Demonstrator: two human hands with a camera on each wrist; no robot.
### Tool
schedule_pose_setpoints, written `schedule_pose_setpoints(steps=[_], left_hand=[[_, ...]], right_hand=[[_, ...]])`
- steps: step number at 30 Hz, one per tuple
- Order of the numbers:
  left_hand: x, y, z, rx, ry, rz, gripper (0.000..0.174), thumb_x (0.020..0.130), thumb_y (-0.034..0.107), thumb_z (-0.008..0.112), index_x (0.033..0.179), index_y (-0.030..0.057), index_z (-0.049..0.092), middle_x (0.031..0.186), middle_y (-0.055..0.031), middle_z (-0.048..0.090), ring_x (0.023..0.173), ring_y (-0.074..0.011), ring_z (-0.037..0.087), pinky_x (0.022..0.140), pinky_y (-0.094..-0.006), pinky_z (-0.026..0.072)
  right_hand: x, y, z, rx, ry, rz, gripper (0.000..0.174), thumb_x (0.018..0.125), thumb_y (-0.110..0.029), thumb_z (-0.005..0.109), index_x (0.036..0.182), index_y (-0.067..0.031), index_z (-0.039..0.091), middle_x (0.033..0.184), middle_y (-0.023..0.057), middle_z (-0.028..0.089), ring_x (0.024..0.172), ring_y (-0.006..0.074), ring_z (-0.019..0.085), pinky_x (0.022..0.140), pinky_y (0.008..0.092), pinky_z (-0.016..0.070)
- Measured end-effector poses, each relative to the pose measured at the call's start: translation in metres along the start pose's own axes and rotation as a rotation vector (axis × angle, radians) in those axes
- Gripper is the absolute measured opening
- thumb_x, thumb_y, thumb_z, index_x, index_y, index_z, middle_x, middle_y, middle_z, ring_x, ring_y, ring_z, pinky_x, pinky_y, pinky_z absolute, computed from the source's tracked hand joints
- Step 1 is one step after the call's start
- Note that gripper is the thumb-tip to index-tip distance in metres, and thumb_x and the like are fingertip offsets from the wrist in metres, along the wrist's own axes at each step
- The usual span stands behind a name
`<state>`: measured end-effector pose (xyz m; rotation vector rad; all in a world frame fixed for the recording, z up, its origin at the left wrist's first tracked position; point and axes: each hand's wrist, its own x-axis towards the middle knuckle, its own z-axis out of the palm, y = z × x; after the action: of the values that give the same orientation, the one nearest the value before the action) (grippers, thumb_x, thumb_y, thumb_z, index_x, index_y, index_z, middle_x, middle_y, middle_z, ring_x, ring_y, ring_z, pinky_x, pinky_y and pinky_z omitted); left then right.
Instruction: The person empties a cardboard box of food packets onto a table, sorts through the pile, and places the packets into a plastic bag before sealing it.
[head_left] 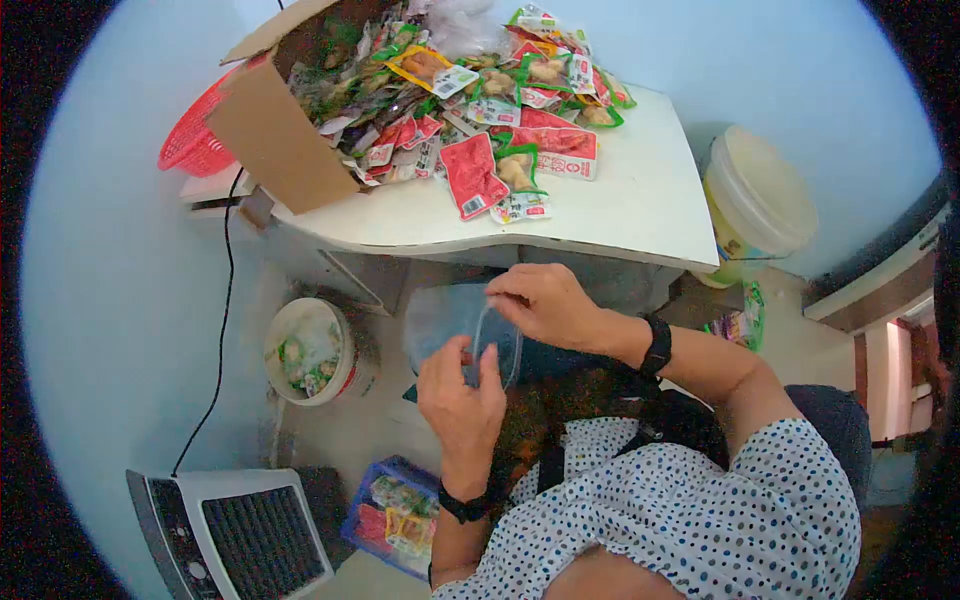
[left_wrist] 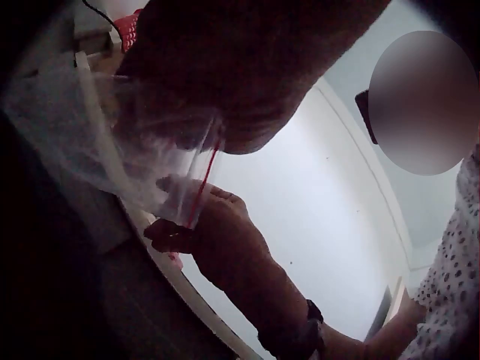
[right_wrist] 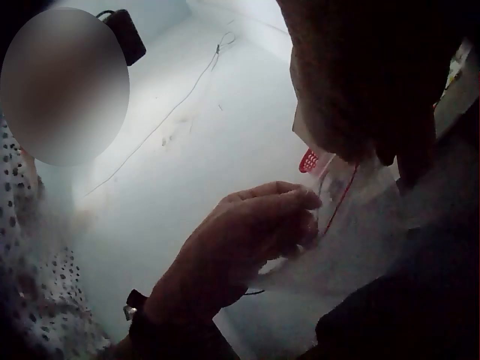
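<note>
A clear zip-lock plastic bag with a red line along its mouth is held between both hands, over the floor in front of the table. My left hand grips one side of the bag's mouth, thumb and fingers at the rim. Opposite it, my right hand pinches the other end of the rim. In the left wrist view the bag looks see-through, with my right hand at its red line. The right wrist view shows my left hand at the bag's edge.
On the white table lies a pile of packaged snacks, spilling from a cardboard box. A white bucket with packets and a blue basket stand at left, near an air cooler. A lidded bucket stands at right.
</note>
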<state>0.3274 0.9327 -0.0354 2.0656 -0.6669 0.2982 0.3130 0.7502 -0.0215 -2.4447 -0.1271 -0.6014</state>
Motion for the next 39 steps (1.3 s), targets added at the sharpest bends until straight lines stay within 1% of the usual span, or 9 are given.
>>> schedule_pose_setpoints(steps=[4,16,19,22,23,27,30,36,39], left_hand=[[-0.006,0.000,0.003,0.200,0.039,0.112,0.018,0.083,0.010,0.067,0.099,0.0037,0.063,0.088,-0.0143,0.061,0.082,-0.0345,0.058,0.068,-0.0427,0.0476],[-0.007,-0.001,0.001,0.254,0.052,0.041,0.012,0.087,0.006,0.062,0.098,0.0028,0.065,0.088,-0.0149,0.064,0.077,-0.0330,0.062,0.065,-0.0389,0.0500],[-0.007,-0.011,0.007,0.229,0.098,0.092,0.009,0.088,0.007,0.062,0.096,0.0050,0.064,0.083,-0.0125,0.061,0.071,-0.0315,0.060,0.060,-0.0391,0.0484],[-0.004,-0.016,0.009,0.187,0.158,0.124,0.008,0.088,0.007,0.063,0.095,0.0056,0.064,0.080,-0.0118,0.060,0.068,-0.0307,0.059,0.058,-0.0397,0.0477],[-0.003,-0.016,0.009,0.177,0.171,0.127,0.008,0.088,0.006,0.063,0.095,0.0054,0.064,0.079,-0.0120,0.060,0.068,-0.0308,0.059,0.058,-0.0399,0.0479],[0.005,-0.018,0.004,0.189,0.281,0.106,0.009,0.087,0.005,0.064,0.095,0.0045,0.065,0.079,-0.0122,0.061,0.068,-0.0299,0.059,0.060,-0.0390,0.0482],[0.015,-0.008,-0.016,0.246,0.316,0.036,0.009,0.086,0.004,0.065,0.096,0.0034,0.065,0.080,-0.0121,0.062,0.068,-0.0286,0.060,0.060,-0.0383,0.0482],[0.040,-0.015,-0.036,0.312,0.432,0.077,0.010,0.086,0.002,0.065,0.096,0.0013,0.065,0.079,-0.0128,0.061,0.065,-0.0275,0.059,0.056,-0.0372,0.0472],[0.053,-0.019,-0.038,0.311,0.446,0.123,0.010,0.086,0.001,0.066,0.096,0.0014,0.065,0.078,-0.0128,0.060,0.063,-0.0272,0.058,0.054,-0.0365,0.0464]], right_hand=[[-0.002,0.001,-0.001,-0.028,0.026,-0.005,0.010,0.081,-0.009,0.068,0.089,-0.0035,0.068,0.083,0.0124,0.068,0.076,0.0308,0.066,0.065,0.0375,0.0532],[0.000,0.002,-0.016,-0.001,-0.201,0.017,0.021,0.081,-0.018,0.064,0.099,-0.0076,0.066,0.084,0.0157,0.067,0.077,0.0343,0.066,0.068,0.0458,0.0534],[0.016,0.000,-0.037,0.123,-0.268,0.213,0.028,0.078,-0.017,0.065,0.104,-0.0080,0.066,0.085,0.0146,0.068,0.075,0.0327,0.066,0.069,0.0438,0.0539],[0.040,0.017,-0.040,0.043,0.029,0.020,0.031,0.076,-0.006,0.064,0.107,-0.0048,0.067,0.078,0.0105,0.066,0.068,0.0250,0.065,0.063,0.0335,0.0523],[0.048,0.019,-0.045,-0.111,-0.020,0.009,0.037,0.076,-0.010,0.068,0.112,-0.0044,0.064,0.095,0.0132,0.066,0.087,0.0284,0.064,0.075,0.0382,0.0517],[0.084,0.049,-0.029,-0.533,0.019,-0.273,0.052,0.075,-0.034,0.072,0.117,-0.0066,0.058,0.115,0.0163,0.056,0.110,0.0371,0.053,0.089,0.0528,0.0415],[0.094,0.063,-0.016,-0.647,-0.093,-0.162,0.060,0.075,-0.027,0.075,0.127,-0.0060,0.053,0.129,0.0161,0.053,0.121,0.0380,0.047,0.098,0.0524,0.0384],[0.099,0.063,-0.022,-0.596,-0.384,-0.099,0.052,0.080,-0.026,0.069,0.124,-0.0038,0.053,0.128,0.0161,0.053,0.120,0.0353,0.049,0.100,0.0519,0.0371],[0.086,0.073,-0.014,-0.683,-0.239,-0.322,0.046,0.083,-0.022,0.064,0.123,-0.0018,0.052,0.121,0.0172,0.055,0.116,0.0350,0.050,0.100,0.0493,0.0383]])
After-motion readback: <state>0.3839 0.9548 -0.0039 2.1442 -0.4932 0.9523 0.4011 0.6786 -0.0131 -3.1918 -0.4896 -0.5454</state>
